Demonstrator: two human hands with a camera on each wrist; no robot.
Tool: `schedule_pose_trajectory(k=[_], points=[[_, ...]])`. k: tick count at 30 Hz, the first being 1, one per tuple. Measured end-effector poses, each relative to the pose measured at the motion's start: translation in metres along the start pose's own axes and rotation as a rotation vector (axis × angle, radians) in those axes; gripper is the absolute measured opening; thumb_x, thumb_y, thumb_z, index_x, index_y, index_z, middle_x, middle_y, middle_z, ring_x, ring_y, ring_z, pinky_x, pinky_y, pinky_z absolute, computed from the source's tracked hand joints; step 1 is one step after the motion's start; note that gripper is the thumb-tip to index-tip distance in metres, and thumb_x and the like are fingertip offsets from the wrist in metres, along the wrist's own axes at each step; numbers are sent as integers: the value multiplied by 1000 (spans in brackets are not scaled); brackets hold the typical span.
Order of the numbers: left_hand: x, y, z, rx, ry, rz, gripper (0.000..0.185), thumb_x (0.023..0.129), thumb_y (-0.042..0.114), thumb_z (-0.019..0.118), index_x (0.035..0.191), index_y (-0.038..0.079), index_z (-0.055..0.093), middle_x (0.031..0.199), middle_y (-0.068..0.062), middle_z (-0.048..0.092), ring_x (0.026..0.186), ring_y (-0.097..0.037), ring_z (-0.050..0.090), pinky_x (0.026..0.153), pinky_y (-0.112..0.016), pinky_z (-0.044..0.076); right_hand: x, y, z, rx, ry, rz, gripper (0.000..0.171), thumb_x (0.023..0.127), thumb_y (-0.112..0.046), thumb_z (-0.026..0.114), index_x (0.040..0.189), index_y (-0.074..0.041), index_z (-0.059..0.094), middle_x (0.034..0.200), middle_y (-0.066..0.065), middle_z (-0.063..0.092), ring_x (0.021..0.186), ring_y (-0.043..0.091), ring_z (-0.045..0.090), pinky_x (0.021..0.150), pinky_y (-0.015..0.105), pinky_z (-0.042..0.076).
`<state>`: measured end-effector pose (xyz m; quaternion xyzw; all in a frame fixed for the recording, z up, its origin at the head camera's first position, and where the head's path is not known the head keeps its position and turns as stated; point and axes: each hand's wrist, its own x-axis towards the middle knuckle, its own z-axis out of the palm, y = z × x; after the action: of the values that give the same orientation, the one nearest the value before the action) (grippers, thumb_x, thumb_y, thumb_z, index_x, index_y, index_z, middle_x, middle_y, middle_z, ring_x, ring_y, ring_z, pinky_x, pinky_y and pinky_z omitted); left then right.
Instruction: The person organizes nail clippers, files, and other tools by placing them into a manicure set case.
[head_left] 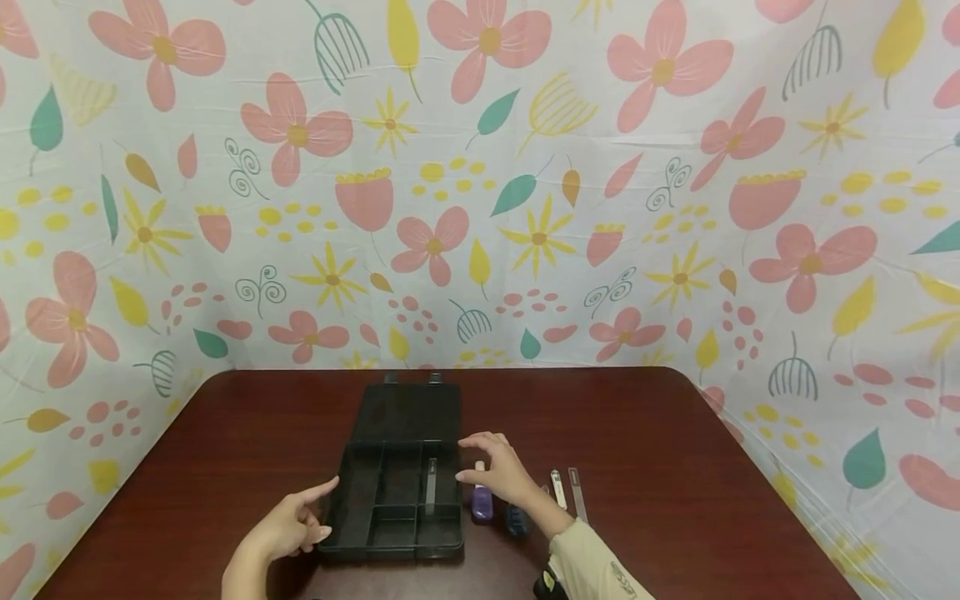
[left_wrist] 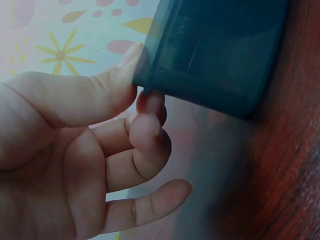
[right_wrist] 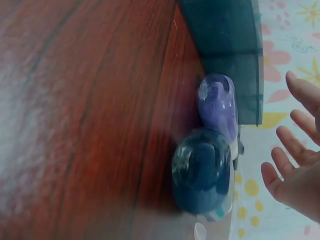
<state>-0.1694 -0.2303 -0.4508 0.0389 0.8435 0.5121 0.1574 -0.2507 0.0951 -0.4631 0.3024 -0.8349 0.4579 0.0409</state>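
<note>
A dark translucent compartment box [head_left: 397,492] lies open on the dark red wooden table [head_left: 675,433], its lid [head_left: 408,410] folded back flat toward the flowered backdrop [head_left: 480,167]. The left hand [head_left: 288,525] sits at the box's near left corner; in the left wrist view the thumb [left_wrist: 95,95] presses the box's outer wall while the other fingers curl loosely below it, gripping nothing. The right hand [head_left: 498,471] hovers just past the box's right edge, fingers spread and slack, holding nothing, directly over a purple bottle [head_left: 482,502] lying on its side. A dark blue bottle [head_left: 516,518] lies just beside the purple one, partly covered by the wrist. In the right wrist view the purple bottle [right_wrist: 218,107] nearly touches the box wall [right_wrist: 235,60], and the two bottles touch each other.

A clear nail file [head_left: 431,486] rests in the box's right compartment. Right of the hand, two more slim files [head_left: 576,493] lie on the table, well apart from the box. The table stretches bare to the left and right edges and behind the lid.

A dark object [head_left: 547,587] by the sleeve [head_left: 592,562] is cut off at the frame's bottom and cannot be identified. The bottles' labels are blurred.
</note>
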Motion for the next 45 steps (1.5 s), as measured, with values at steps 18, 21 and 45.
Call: schedule_pose_trajectory(k=[18, 21, 45], points=[[0, -4, -1, 4, 2, -7, 70, 78, 4, 66, 137, -4, 29, 53, -2, 43, 50, -17, 46, 45, -27, 30, -20, 2, -19, -46, 98, 11, 39, 72, -13, 75, 107, -1, 61, 108, 7, 57, 102, 28, 44, 77, 47, 40], [0, -5, 0, -3, -3, -5, 71, 78, 6, 67, 137, -3, 29, 53, -1, 43, 50, -17, 46, 45, -27, 30, -25, 3, -23, -66, 112, 16, 39, 71, -13, 75, 106, 0, 62, 108, 7, 57, 102, 28, 44, 76, 45, 41], [1, -2, 1, 15, 4, -19, 73, 76, 10, 69, 136, -4, 29, 54, -2, 45, 52, -18, 47, 46, -28, 31, -59, 21, -59, -138, 138, 34, 43, 71, -16, 76, 107, 0, 61, 107, 6, 58, 101, 29, 46, 78, 49, 40]])
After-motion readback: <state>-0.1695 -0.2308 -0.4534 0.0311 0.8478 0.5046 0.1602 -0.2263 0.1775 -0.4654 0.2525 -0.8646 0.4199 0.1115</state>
